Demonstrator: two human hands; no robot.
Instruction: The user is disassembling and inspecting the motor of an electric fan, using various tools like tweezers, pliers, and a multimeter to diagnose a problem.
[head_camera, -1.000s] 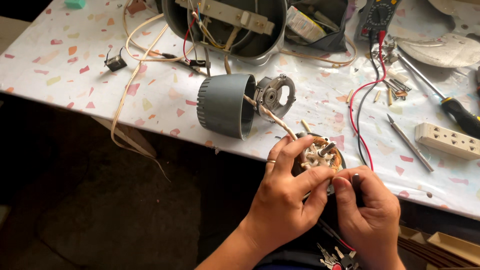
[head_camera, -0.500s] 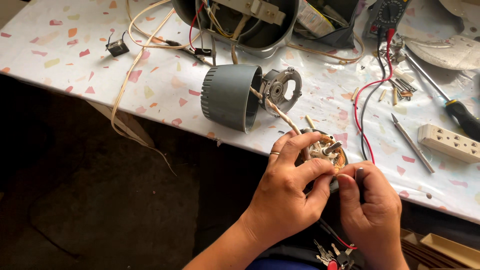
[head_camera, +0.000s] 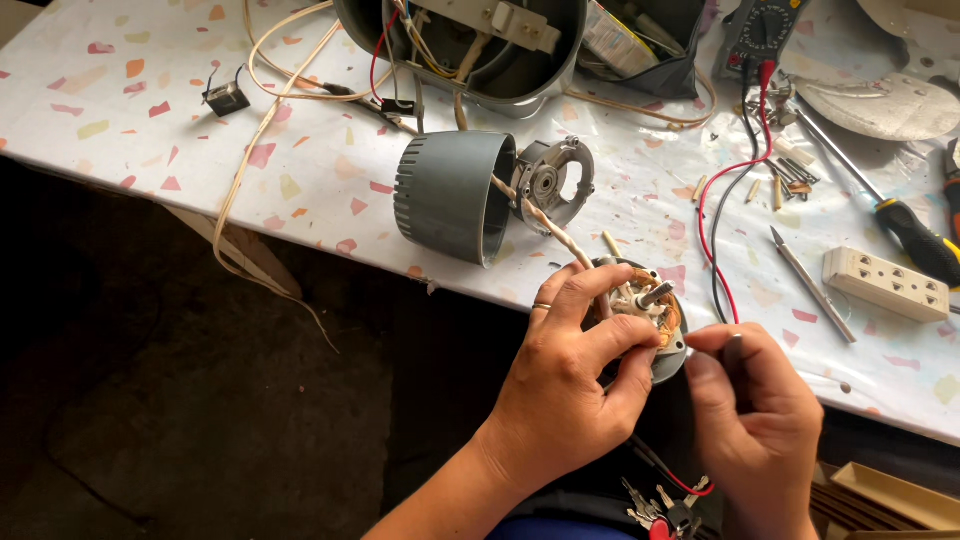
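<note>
From the head view, the left hand (head_camera: 560, 390) wraps its fingers (head_camera: 585, 290) closed around a small motor (head_camera: 650, 310) with copper windings and a stub shaft, held just off the near edge of the counter (head_camera: 300, 170). The right hand (head_camera: 755, 420) pinches a thin dark probe (head_camera: 733, 352) between closed fingers, its tip near the motor's right side; whether it touches is hidden. Steady work here seems to call for bracing the two hands against each other and keeping the motor tilted up toward the eye. A grey housing (head_camera: 450, 195) lies on its side beyond, tied to the motor by a twisted wire (head_camera: 545, 222). A screwdriver (head_camera: 900, 225) and a white socket strip (head_camera: 885, 283) lie to the right.
</note>
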